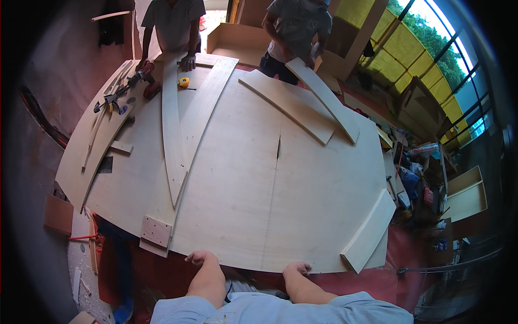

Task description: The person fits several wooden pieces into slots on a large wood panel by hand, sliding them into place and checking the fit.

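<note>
A large pale plywood sheet [226,178] spreads out in front of me. My left hand [202,257] rests at its near edge, just right of a small screwed-down block [156,231]. Its fingers turn outward to the left, partly bent, with no tool in them. Further right on the same edge lies my right hand [298,267], fingers turned outward to the right and also without a tool. The undersides of both hands are hidden. Two long boards, a curved one [171,124] and a straight one [208,108], meet in a point left of centre.
At the far side, one person's hand [188,62] leans on the boards; another person holds a tilted plank [324,100] above a wide board [291,108]. A red drill [151,89], clamp [110,101] and yellow tape measure [184,82] lie left. A short board [369,232] sits right.
</note>
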The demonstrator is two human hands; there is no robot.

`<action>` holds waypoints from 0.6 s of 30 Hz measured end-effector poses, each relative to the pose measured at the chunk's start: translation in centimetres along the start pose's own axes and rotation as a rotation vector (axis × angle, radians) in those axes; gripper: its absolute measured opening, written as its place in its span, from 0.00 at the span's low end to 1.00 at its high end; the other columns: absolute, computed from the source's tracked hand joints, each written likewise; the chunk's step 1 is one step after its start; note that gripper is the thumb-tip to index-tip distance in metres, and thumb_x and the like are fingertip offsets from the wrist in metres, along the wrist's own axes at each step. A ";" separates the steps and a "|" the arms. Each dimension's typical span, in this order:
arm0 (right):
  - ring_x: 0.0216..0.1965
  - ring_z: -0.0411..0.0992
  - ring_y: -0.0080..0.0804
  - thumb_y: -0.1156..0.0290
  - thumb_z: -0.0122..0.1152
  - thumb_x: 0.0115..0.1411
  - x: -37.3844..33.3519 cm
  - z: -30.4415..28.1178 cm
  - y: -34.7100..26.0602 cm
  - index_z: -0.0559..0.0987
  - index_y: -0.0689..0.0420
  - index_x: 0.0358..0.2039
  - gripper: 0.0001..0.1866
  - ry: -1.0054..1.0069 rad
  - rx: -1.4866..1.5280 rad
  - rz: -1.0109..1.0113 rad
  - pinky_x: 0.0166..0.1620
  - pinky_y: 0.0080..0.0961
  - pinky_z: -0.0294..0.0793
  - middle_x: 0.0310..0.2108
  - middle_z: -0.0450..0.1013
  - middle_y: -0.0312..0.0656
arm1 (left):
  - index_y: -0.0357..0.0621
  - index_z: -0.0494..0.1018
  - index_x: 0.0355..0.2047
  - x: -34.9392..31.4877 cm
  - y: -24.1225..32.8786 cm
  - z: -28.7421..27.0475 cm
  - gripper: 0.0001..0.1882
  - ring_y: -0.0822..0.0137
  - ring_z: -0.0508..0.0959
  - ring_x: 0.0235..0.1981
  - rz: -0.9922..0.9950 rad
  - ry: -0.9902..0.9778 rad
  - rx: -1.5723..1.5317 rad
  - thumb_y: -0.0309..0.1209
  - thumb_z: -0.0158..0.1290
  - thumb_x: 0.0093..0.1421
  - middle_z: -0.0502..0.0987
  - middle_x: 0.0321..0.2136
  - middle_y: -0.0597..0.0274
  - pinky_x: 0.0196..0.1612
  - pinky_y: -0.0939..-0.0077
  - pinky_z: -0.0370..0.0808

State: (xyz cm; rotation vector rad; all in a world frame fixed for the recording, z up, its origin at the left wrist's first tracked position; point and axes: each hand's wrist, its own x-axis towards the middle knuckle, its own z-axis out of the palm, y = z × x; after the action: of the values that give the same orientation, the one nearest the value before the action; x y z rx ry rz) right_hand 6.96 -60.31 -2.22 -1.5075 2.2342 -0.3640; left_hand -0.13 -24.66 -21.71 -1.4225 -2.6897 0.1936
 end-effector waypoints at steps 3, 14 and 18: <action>0.54 0.78 0.56 0.43 0.36 0.74 -2.3 -0.4 -0.5 0.79 0.61 0.53 0.34 -0.019 0.007 -0.012 0.62 0.46 0.72 0.52 0.80 0.58 | 0.31 0.76 0.44 2.4 0.3 4.0 0.18 0.55 0.82 0.20 0.008 0.192 -0.098 0.37 0.44 0.76 0.80 0.22 0.57 0.24 0.73 0.76; 0.50 0.79 0.59 0.45 0.40 0.75 -1.9 -0.2 0.4 0.78 0.62 0.51 0.30 0.073 -0.031 -0.073 0.56 0.48 0.77 0.48 0.80 0.61 | 0.37 0.78 0.31 1.3 0.1 -0.7 0.23 0.54 0.84 0.26 -0.266 0.025 -0.622 0.41 0.43 0.76 0.79 0.19 0.56 0.29 0.74 0.78; 0.54 0.78 0.59 0.43 0.38 0.75 -2.4 -0.2 -0.2 0.78 0.62 0.53 0.33 -0.015 0.052 0.010 0.60 0.49 0.73 0.52 0.79 0.61 | 0.35 0.73 0.52 2.4 0.1 -0.8 0.22 0.55 0.86 0.35 -0.279 -0.159 -0.418 0.41 0.40 0.77 0.84 0.31 0.52 0.37 0.73 0.81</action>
State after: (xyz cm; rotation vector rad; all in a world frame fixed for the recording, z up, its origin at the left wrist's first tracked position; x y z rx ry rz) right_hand 7.83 -58.13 -1.48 -1.4675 2.2019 -0.4035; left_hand -1.27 -22.54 -20.88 -1.1276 -3.1570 -0.3072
